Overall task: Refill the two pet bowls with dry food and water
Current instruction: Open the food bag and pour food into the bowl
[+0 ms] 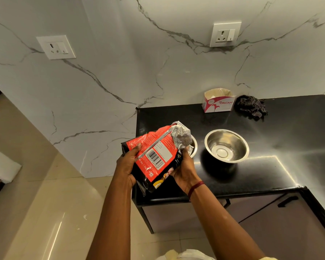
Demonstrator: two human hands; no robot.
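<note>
A red and black pet food bag is held tilted over the counter, its open foil mouth pointing up and right. My left hand grips the bag's left side and my right hand grips its right lower side. Under the bag's mouth a steel bowl is mostly hidden; only its right rim shows. A second steel bowl stands to the right, with nothing inside it.
The black counter ends at a left edge close to the bag. At the back stand a torn cardboard tissue box and a dark checked cloth. Cabinet doors with a black handle lie below.
</note>
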